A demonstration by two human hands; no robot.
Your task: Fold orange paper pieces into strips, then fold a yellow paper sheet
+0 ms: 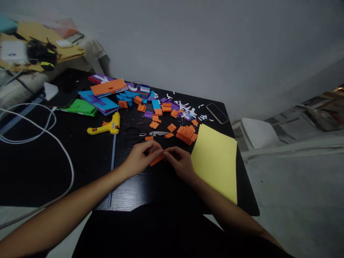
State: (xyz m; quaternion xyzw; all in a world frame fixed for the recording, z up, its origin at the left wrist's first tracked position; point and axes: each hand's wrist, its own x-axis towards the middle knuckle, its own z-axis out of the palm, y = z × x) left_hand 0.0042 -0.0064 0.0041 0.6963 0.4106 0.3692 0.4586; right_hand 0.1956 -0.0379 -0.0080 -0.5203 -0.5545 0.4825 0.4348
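Note:
Near the front of the black table, a small orange piece of paper is pinched between my two hands. My left hand grips it from the left, thumb and fingertips closed on it. From the other side, my right hand pinches its upper right edge. The fingers partly cover the piece, so its folds are hard to make out. Just beyond my hands lie black-handled scissors, with small orange pieces beside the blades. A pile of folded orange paper pieces sits beyond my right hand.
Yellow paper sheets lie to the right, a phone behind them. A yellow glue gun and a long grey strip are at left. Farther back are coloured paper stacks and white scraps. A white cable loops at left.

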